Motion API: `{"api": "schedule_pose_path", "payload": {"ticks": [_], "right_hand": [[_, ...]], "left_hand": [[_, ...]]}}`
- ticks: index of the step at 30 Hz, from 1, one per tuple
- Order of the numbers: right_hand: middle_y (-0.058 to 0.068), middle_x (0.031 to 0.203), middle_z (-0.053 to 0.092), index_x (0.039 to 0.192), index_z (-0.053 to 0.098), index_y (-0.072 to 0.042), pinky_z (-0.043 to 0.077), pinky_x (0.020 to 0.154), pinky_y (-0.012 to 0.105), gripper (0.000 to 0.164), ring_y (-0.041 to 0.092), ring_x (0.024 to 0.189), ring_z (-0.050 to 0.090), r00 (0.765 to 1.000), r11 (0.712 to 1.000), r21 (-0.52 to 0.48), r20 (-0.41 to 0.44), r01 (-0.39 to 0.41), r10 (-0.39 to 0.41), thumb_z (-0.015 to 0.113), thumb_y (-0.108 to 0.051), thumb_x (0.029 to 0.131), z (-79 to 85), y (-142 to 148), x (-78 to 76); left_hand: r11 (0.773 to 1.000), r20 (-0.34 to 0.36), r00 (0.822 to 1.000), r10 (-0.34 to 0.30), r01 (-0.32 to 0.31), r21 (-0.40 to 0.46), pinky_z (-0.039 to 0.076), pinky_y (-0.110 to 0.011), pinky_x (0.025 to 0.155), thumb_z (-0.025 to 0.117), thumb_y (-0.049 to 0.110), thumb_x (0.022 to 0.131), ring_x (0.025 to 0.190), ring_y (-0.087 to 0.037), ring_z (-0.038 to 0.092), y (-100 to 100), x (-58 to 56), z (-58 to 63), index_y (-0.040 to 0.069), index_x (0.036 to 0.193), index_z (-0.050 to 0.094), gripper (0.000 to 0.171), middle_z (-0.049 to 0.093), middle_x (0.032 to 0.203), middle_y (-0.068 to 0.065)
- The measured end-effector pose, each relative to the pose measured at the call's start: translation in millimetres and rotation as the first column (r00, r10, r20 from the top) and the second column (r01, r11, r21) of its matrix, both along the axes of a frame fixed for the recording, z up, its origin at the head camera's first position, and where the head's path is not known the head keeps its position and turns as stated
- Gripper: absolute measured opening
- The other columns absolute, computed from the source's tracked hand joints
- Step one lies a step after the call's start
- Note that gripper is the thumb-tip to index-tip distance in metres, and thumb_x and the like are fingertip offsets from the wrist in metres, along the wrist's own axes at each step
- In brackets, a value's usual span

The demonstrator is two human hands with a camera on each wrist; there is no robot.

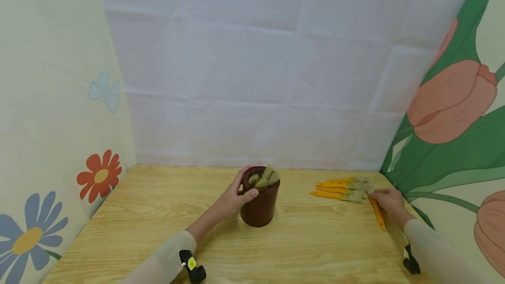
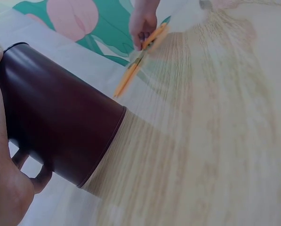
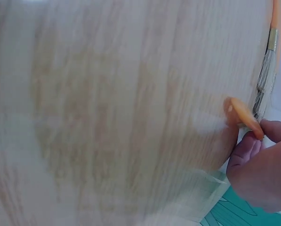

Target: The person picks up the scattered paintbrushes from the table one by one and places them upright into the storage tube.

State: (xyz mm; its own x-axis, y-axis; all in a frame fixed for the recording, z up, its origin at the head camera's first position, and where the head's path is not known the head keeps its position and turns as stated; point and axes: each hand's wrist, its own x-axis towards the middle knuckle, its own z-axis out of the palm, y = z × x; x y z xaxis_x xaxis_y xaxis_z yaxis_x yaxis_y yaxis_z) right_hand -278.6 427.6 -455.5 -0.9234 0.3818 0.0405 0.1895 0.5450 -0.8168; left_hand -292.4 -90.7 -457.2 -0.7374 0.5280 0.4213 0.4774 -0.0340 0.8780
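A dark brown cylindrical pot (image 1: 258,208) stands on the table, with several pale bristle heads (image 1: 266,178) showing at its mouth. My left hand (image 1: 230,198) grips the pot near its rim, thumb at the front; in the left wrist view, the pot's smooth side (image 2: 60,113) is seen with its base on the wood. At the right, my right hand (image 1: 388,202) pinches a paintbrush (image 1: 378,216) whose orange handle points toward the front. The held brush's bristles are hidden by the hand. Just left of that hand, several orange-handled paintbrushes (image 1: 335,191) lie on the table, bristles toward the right.
The wood-grain table (image 1: 189,205) meets a creased white backdrop (image 1: 244,65) behind. Flower-printed panels (image 1: 453,104) flank it on the right and left. A small black device (image 1: 192,266) is strapped to the left wrist, another (image 1: 411,261) to the right.
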Motion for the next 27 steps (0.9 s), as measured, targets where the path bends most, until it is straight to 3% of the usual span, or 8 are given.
{"api": "schedule_pose_path", "payload": {"ticks": [5,13,18,22,27], "right_hand": [[0.031,0.113,0.061,0.129,0.055,0.021,0.049,0.063,0.022,0.050,0.008,0.075,0.056,1.000,0.998,-0.063,-0.024,0.004,-0.006,0.070,-0.010,0.092,0.6,-1.7,-0.1],[0.002,0.087,0.067,0.123,0.059,0.018,0.051,0.063,0.025,0.041,0.008,0.071,0.059,0.996,0.997,-0.062,-0.087,-0.035,0.029,0.069,-0.011,0.096,17.1,-10.8,1.9],[-0.006,0.084,0.066,0.126,0.059,0.016,0.052,0.063,0.026,0.043,0.008,0.071,0.061,0.993,0.995,-0.079,-0.108,-0.057,0.048,0.069,-0.015,0.098,32.9,-22.1,6.2],[-0.002,0.090,0.069,0.128,0.059,0.016,0.053,0.067,0.026,0.044,0.006,0.073,0.062,0.991,0.992,-0.078,-0.104,-0.096,0.088,0.068,-0.016,0.099,42.4,-35.5,9.3],[0.017,0.115,0.065,0.133,0.055,0.014,0.055,0.077,0.031,0.045,0.008,0.085,0.063,0.982,0.983,-0.055,-0.086,-0.174,0.169,0.064,-0.018,0.102,54.1,-56.7,12.2]], "left_hand": [[1.000,0.009,1.000,0.010,-0.010,-0.006,0.040,-0.050,0.105,0.062,0.033,0.103,0.135,-0.024,0.043,-2.2,-0.7,-2.0,0.031,0.160,0.024,0.068,0.041,0.151,-0.004],[1.000,0.027,1.000,0.013,-0.013,0.004,0.040,-0.050,0.105,0.065,0.035,0.102,0.136,-0.022,0.043,-3.5,-1.8,-1.9,0.035,0.159,0.026,0.069,0.041,0.151,-0.001],[1.000,0.025,1.000,0.018,-0.018,0.001,0.039,-0.050,0.106,0.064,0.034,0.102,0.137,-0.020,0.042,-2.3,-3.2,-0.9,0.036,0.159,0.026,0.069,0.040,0.152,0.001],[1.000,0.018,1.000,0.015,-0.015,-0.002,0.040,-0.050,0.105,0.064,0.034,0.102,0.136,-0.023,0.042,-1.7,-2.7,-1.8,0.034,0.159,0.026,0.069,0.041,0.151,-0.002],[1.000,0.029,1.000,0.005,-0.005,0.002,0.039,-0.050,0.106,0.064,0.035,0.102,0.135,-0.022,0.042,-0.2,-1.1,-2.4,0.036,0.159,0.025,0.068,0.042,0.149,-0.002]]}}
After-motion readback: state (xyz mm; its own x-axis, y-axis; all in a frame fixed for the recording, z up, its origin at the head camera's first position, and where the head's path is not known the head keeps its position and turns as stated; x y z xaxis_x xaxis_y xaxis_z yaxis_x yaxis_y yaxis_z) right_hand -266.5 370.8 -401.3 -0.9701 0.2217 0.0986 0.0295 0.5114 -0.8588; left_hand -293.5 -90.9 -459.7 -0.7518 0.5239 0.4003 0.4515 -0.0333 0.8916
